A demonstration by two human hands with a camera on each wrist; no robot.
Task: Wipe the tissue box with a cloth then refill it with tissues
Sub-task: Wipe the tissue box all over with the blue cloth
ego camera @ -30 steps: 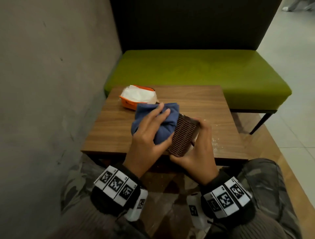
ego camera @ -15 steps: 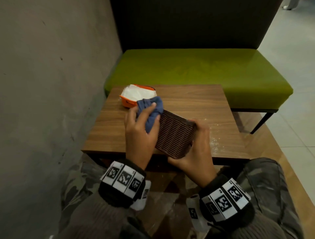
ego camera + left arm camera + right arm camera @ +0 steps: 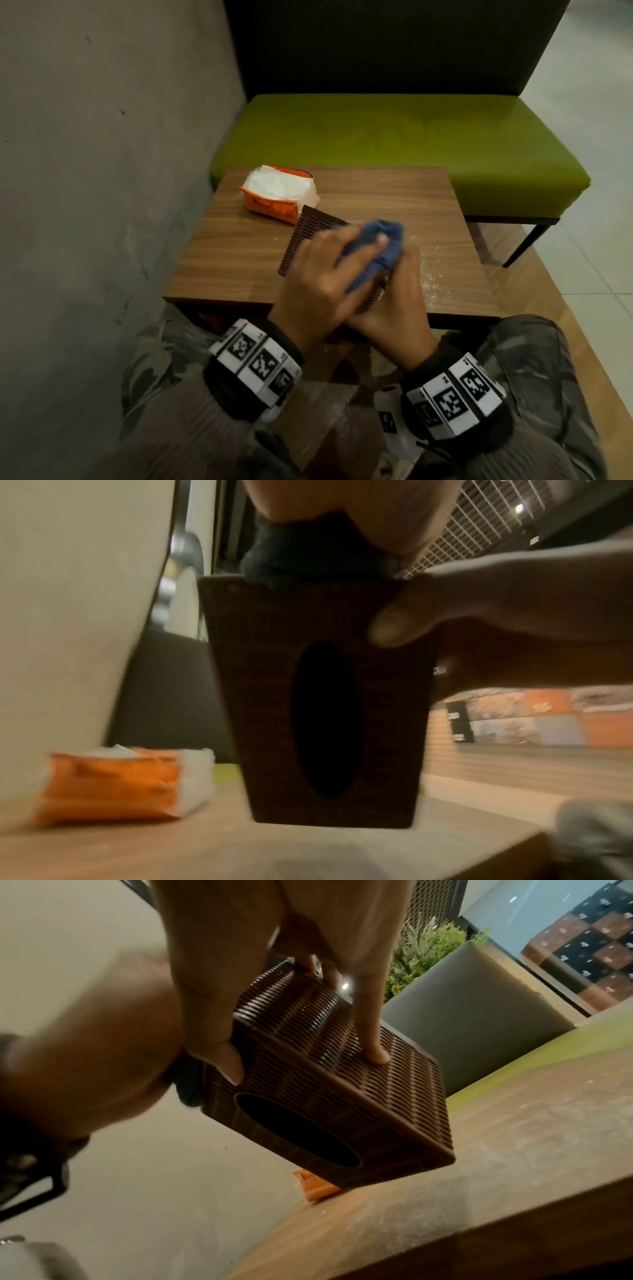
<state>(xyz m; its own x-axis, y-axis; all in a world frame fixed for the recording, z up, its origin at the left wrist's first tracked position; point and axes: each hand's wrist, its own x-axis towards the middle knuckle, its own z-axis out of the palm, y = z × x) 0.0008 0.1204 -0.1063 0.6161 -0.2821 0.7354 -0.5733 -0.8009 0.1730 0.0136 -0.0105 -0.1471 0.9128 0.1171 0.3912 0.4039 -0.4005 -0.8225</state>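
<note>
Your tissue box [image 3: 301,236] is dark brown with a woven, ribbed pattern, tipped on one edge on the counter [image 3: 239,253] so its dark oval slot [image 3: 298,1130] faces you. A crumpled blue cloth [image 3: 376,253] sits bunched on the box's upper side. Just behind it lies the orange tissue pack [image 3: 279,193], torn open, white tissues showing.
</note>
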